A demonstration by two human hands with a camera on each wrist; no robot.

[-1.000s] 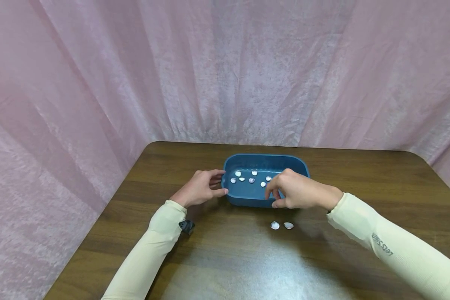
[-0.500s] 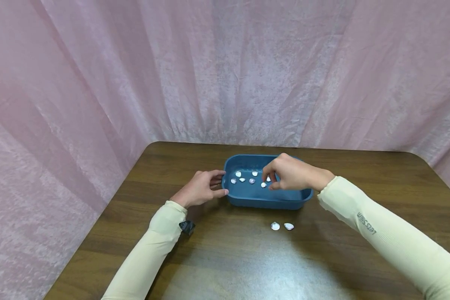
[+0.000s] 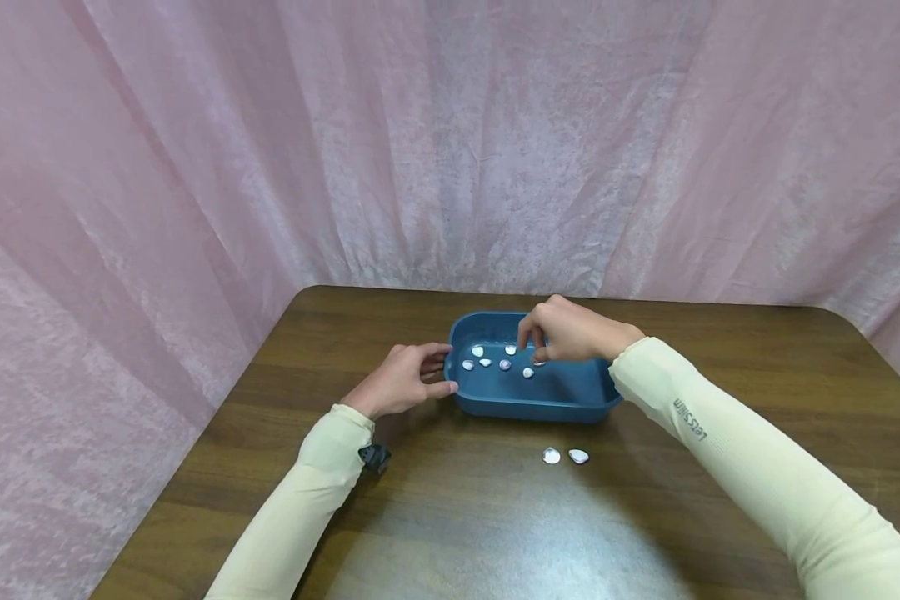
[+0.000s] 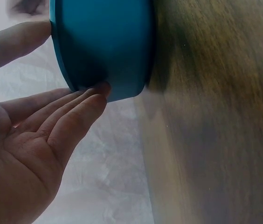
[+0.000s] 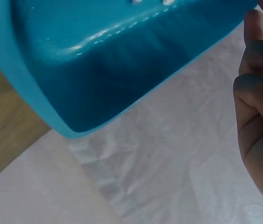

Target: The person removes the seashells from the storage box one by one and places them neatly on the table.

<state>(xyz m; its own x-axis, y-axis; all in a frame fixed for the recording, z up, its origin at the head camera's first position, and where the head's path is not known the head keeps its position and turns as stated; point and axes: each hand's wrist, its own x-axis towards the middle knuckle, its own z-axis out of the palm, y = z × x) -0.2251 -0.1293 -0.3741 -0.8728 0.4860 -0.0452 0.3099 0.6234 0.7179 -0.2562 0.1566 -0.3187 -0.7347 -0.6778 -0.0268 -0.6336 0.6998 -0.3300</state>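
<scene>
One hand, the left hand, touches the blue bin at its left end, fingers extended, thumb apart. Several pale shells lie inside the bin. Two loose shells lie on the table just in front of the bin. The right hand hangs over the bin, fingers bent; whether they pinch a shell, I cannot tell.

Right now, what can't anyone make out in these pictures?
Whether the right hand holds anything: its curled pose hides this in the head view; the right wrist view's edge cuts part off.
Two small white shells in the blue plastic tub, right wrist view: cut off by the top edge.
The small black object near the left hand, head view: too small to identify.
</scene>
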